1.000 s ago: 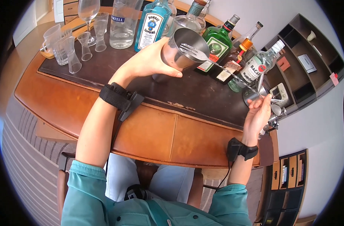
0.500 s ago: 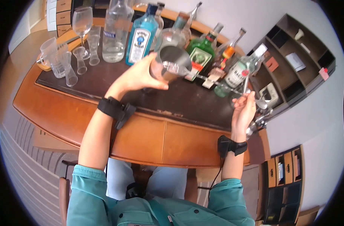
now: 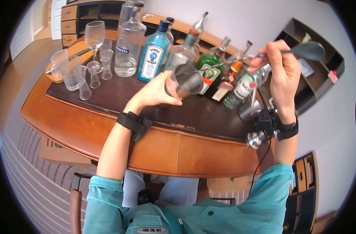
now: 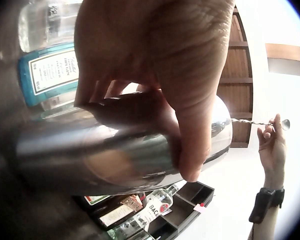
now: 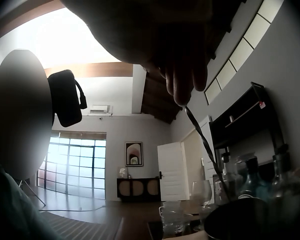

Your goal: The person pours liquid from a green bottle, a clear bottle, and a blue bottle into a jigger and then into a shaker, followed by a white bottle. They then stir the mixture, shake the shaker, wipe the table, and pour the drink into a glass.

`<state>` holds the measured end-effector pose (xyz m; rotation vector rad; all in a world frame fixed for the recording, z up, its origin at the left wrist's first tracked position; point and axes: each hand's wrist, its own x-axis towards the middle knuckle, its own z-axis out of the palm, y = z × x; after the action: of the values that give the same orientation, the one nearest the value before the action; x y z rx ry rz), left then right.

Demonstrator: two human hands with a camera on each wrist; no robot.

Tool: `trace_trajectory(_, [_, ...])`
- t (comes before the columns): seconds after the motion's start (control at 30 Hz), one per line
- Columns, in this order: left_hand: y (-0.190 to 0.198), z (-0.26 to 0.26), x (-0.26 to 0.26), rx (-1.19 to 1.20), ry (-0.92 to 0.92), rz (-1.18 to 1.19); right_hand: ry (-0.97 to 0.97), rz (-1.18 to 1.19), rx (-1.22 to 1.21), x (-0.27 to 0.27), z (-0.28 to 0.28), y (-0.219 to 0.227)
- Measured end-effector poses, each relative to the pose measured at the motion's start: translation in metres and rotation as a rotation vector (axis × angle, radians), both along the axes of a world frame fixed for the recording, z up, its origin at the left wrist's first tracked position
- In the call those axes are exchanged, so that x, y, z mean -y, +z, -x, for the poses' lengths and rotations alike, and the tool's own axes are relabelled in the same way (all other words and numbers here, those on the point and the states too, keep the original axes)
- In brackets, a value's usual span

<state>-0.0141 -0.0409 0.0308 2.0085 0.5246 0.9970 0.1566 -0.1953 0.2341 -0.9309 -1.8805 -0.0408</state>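
My left hand (image 3: pixel 154 93) grips a metal shaker tin (image 3: pixel 190 86) round its side, its mouth tilted toward me above the dark desk top. In the left wrist view, the thumb presses along the shiny wall of the tin (image 4: pixel 125 155). Raised at the right, my right hand (image 3: pixel 282 72) pinches a long bar spoon (image 3: pixel 234 59) by its twisted stem near the bowl end. The spoon's bowl sticks out past the fingers, while the stem slants down to the left into the tin's mouth. Its far end is hidden inside. The right wrist view shows the stem (image 5: pixel 202 137) descending from the fingertips.
Behind the tin stand a blue gin bottle (image 3: pixel 150 58), a clear bottle (image 3: pixel 127 50), a green bottle (image 3: pixel 211 62) and a Bacardi bottle (image 3: pixel 240 87). Several glasses (image 3: pixel 83 84) are at the left. A metal cup (image 3: pixel 248 109) stands at the right, beyond a jigger-like metal piece (image 3: pixel 254 139).
My right hand has risen from low at the right with the bar spoon. Its fork end, earlier over the tin's mouth, is now out of sight inside. The left hand keeps its grip.
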Motion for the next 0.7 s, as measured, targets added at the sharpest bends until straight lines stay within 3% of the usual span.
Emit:
trace_trajectory(0.07, [0.008,0.001,0.003,0.051,-0.053,-0.061,0.060,-0.089,-0.017,0.002,0.002,-0.001])
trace_trajectory(0.1, [0.008,-0.001,0.002,0.152,-0.034,-0.252,-0.008,-0.081,0.010,0.010,0.002,0.002])
trace_trajectory(0.13, [0.012,0.003,0.006,0.049,-0.073,0.024,-0.008,-0.010,-0.003,0.018,0.005,0.007])
trace_trajectory(0.2, [0.006,0.001,0.001,0.022,-0.060,0.033,0.008,-0.056,0.001,0.018,0.001,0.005])
trace_trajectory(0.27, [0.003,-0.002,-0.001,0.102,-0.134,0.033,-0.201,-0.076,0.099,0.026,-0.006,0.003])
trace_trajectory(0.33, [0.012,0.001,0.008,0.093,-0.103,0.126,-0.020,-0.055,0.026,0.026,-0.006,0.000])
trace_trajectory(0.47, [0.016,0.003,0.011,0.071,-0.077,0.115,-0.013,-0.149,-0.068,0.040,-0.035,-0.001])
trace_trajectory(0.67, [0.017,0.004,0.010,0.056,-0.094,0.240,-0.499,-0.454,-0.365,0.103,-0.135,0.002])
trace_trajectory(0.7, [0.014,0.004,0.007,0.066,-0.068,0.190,-0.501,-0.453,-0.357,0.107,-0.159,-0.003])
